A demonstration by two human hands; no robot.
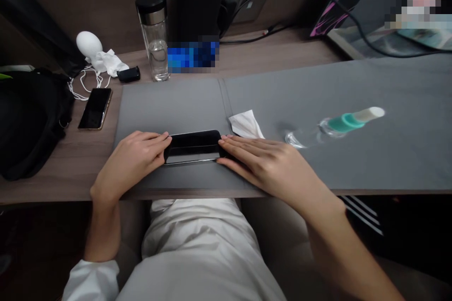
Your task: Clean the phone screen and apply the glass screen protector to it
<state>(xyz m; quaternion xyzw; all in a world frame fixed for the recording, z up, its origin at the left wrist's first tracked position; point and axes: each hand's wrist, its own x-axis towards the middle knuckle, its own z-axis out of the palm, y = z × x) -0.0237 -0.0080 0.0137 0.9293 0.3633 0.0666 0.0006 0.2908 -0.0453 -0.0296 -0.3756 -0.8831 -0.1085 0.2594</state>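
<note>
A black phone (193, 146) lies sideways on a gray mat (353, 80) that covers part of a wood-toned tabletop (74, 150), near the edge closest to the seated person. The two hands grip it by opposite ends, which probably keeps it level and steady while its dark, glossy screen faces up.

The left hand (136, 153) comes in from the side, wrist bent, fingers together and partly curled over the phone's left end, thumb beneath them at the near corner. The right hand (266, 157) is flatter, its fingers stretched together onto the right end, thumb extended along the near edge. Neither is closed into a fist.

A folded white tissue (246, 123) lies just beyond the right hand, perhaps kept within reach for wiping. Farther right is a clear spray bottle (344, 123) with a teal collar, lying on its side. Beyond the mat stand a clear water bottle (157, 37) and, to the left, a second phone (96, 108) lying flat.
</note>
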